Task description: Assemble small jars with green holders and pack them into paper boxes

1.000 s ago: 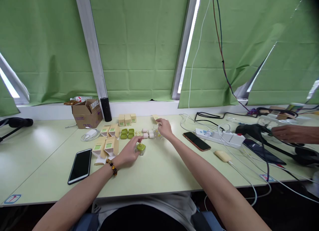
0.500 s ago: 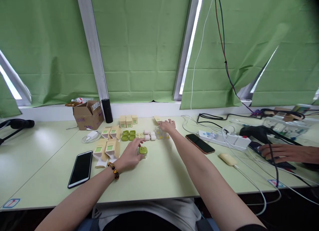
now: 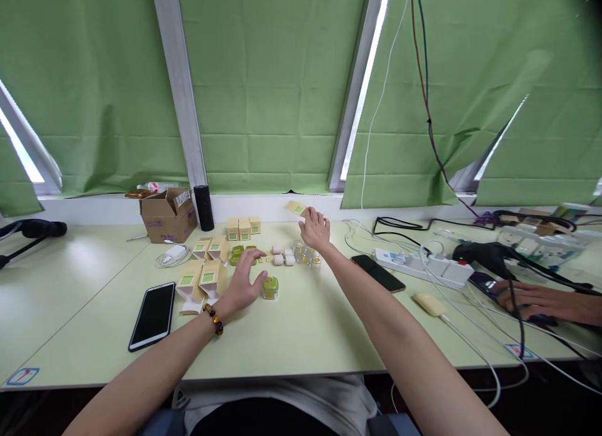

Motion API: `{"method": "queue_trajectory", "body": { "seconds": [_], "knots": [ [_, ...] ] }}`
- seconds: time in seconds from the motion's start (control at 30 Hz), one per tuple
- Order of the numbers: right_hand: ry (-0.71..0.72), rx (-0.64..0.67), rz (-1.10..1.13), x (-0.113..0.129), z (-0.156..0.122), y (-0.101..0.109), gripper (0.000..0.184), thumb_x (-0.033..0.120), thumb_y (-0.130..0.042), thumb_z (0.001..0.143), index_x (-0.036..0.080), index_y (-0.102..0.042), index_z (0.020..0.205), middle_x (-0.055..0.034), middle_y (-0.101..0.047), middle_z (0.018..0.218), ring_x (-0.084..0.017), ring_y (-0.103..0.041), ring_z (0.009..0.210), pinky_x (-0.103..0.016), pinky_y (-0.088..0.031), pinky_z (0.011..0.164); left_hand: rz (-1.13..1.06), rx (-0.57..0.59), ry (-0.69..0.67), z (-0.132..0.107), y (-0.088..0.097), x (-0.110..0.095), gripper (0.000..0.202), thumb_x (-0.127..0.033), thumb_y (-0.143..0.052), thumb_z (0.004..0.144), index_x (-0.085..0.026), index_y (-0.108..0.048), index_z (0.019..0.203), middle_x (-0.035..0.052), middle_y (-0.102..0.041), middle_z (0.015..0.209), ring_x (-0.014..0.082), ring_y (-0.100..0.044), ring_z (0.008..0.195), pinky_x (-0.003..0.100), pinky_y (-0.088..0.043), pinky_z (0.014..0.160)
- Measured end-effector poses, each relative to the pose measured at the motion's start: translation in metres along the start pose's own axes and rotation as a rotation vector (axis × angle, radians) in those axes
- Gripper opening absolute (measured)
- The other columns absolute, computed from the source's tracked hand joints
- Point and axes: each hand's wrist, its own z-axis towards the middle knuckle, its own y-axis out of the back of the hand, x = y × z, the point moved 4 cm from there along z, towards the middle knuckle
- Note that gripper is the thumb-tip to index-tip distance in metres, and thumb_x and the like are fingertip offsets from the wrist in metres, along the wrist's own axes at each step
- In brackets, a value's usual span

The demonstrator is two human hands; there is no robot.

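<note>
My right hand (image 3: 316, 229) holds a flat beige cardboard piece with a pale green panel, like a folded small box (image 3: 295, 207), raised above the table. Below that hand stand several small clear jars (image 3: 308, 255). My left hand (image 3: 242, 285) hovers with fingers apart, just left of a small clear jar with a green lid (image 3: 270, 287), and holds nothing. Behind it are several green lids (image 3: 236, 254), partly hidden by the fingers. Small white cylindrical pieces (image 3: 283, 257) sit between the lids and the clear jars.
Small closed boxes (image 3: 243, 229) stand at the back, and open ones (image 3: 211, 278) lie left of my left hand. Two phones (image 3: 153, 317), a white charger (image 3: 175, 254), a brown carton (image 3: 168, 216), a power strip (image 3: 423, 265) and cables surround these. At right, another person's hand (image 3: 527, 298) rests on a mouse.
My right hand has lifted the flat cardboard piece up and back from the table. My left hand has let go of the green-lidded jar and drawn slightly left, fingers spreading.
</note>
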Motion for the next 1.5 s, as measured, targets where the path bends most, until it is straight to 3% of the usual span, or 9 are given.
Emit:
{"method": "queue_trajectory", "body": {
  "seconds": [0.23,0.4,0.53,0.8,0.93,1.07,1.23,1.33,1.5],
  "knots": [
    [0.243,-0.342,0.201,0.07,-0.073,0.056,0.07,0.036,-0.031,0.109,0.013,-0.011,0.172,-0.0206,-0.028,0.173,-0.037,-0.031,0.152,-0.056,-0.033,0.12,-0.19,-0.147,0.179,0.007,0.01,0.01,0.033,-0.045,-0.058,0.106,-0.025,-0.056,0.131,0.0125,-0.062,0.134,0.0268,-0.059,0.128,0.05,-0.046,0.114],
    [0.46,-0.359,0.238,0.109,-0.152,0.069,0.073,0.033,-0.038,0.11,0.018,-0.006,0.174,-0.0186,-0.035,0.17,-0.037,-0.037,0.147,-0.055,-0.037,0.115,-0.509,-0.171,0.169,0.013,0.008,0.007,0.051,-0.055,-0.059,0.104,-0.028,-0.043,0.144,0.014,-0.059,0.145,0.0297,-0.057,0.139,0.051,-0.046,0.118],
    [0.592,-0.327,0.262,0.117,-0.186,0.061,0.075,0.027,-0.043,0.107,0.02,-0.01,0.174,-0.0181,-0.04,0.168,-0.037,-0.042,0.145,-0.056,-0.038,0.114,-0.661,-0.223,0.15,0.015,0.006,0.004,0.058,-0.052,-0.067,0.101,-0.029,-0.035,0.143,0.0144,-0.061,0.145,0.0301,-0.059,0.141,0.051,-0.048,0.118],
    [0.647,-0.368,0.599,0.107,-0.188,0.061,0.054,0.023,-0.046,0.106,0.023,-0.041,0.159,-0.0172,-0.049,0.157,-0.036,-0.047,0.141,-0.059,-0.044,0.113,-0.678,-0.246,0.149,0.016,0.007,0.01,0.065,-0.054,-0.077,0.093,-0.027,-0.036,0.135,0.0141,-0.065,0.137,0.0276,-0.065,0.13,0.047,-0.054,0.11],
    [0.505,-0.335,0.972,0.094,-0.178,0.056,0.03,0.03,-0.054,0.105,0.027,-0.055,0.135,-0.0163,-0.054,0.145,-0.033,-0.054,0.138,-0.056,-0.055,0.107,-0.572,-0.247,0.14,0.014,0.007,0.014,0.065,-0.055,-0.08,0.089,-0.027,-0.036,0.128,0.0111,-0.064,0.127,0.0245,-0.067,0.12,0.042,-0.057,0.102],
    [0.358,-0.118,1.313,0.089,-0.162,0.041,0.05,0.042,-0.065,0.103,0.031,-0.045,0.147,-0.0146,-0.061,0.144,-0.028,-0.063,0.132,-0.053,-0.058,0.107,-0.433,-0.226,0.108,0.012,0.009,0.011,0.063,-0.048,-0.084,0.087,-0.027,-0.04,0.126,0.0086,-0.062,0.121,0.0218,-0.065,0.111,0.039,-0.055,0.097],
    [0.425,0.068,1.376,0.091,-0.155,0.036,0.053,0.043,-0.07,0.099,0.03,-0.052,0.147,-0.0127,-0.066,0.14,-0.028,-0.066,0.128,-0.049,-0.06,0.105,-0.267,-0.188,0.038,0.007,0.011,0.0,0.062,-0.037,-0.088,0.083,-0.025,-0.046,0.127,0.0094,-0.06,0.123,0.0239,-0.062,0.113,0.042,-0.053,0.101],
    [0.505,-0.055,1.225,0.086,-0.156,0.043,0.045,0.033,-0.067,0.099,0.03,-0.056,0.142,-0.0119,-0.065,0.138,-0.029,-0.066,0.126,-0.052,-0.059,0.104,-0.114,-0.156,-0.06,0.004,0.011,-0.006,0.052,-0.029,-0.079,0.089,-0.024,-0.05,0.132,0.0122,-0.059,0.129,0.0275,-0.061,0.122,0.049,-0.052,0.107],
    [0.737,-0.494,0.832,0.08,-0.167,0.052,0.042,0.018,-0.061,0.096,0.036,-0.064,0.134,-0.0117,-0.06,0.136,-0.034,-0.057,0.132,-0.062,-0.052,0.109,0.113,-0.157,-0.386,-0.005,0.014,-0.016,0.032,-0.024,-0.071,0.092,-0.027,-0.056,0.12,0.0137,-0.058,0.133,0.0319,-0.056,0.135,0.057,-0.051,0.111]
  ]
}}
